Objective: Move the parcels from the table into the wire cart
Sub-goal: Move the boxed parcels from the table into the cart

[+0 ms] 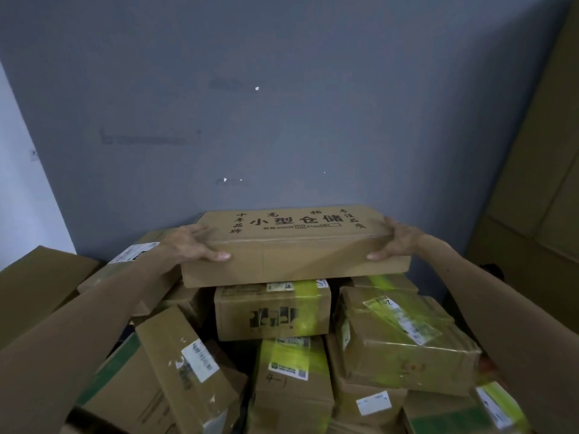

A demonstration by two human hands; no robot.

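Observation:
A long flat cardboard box (294,245) with black printed characters on its top lies across the top of a heap of parcels, close to the grey wall. My left hand (191,245) grips its left end, thumb on the front face. My right hand (396,241) grips its right end the same way. The box rests on or just above a smaller carton with yellow tape (272,311). The wire cart itself is hidden under the heap; I cannot tell its edges.
Several taped cartons with white labels fill the lower view, among them a tilted box (404,339) on the right and another (185,371) on the left. A tall stack of flat cardboard (539,183) leans at the right. A large carton (34,289) stands left.

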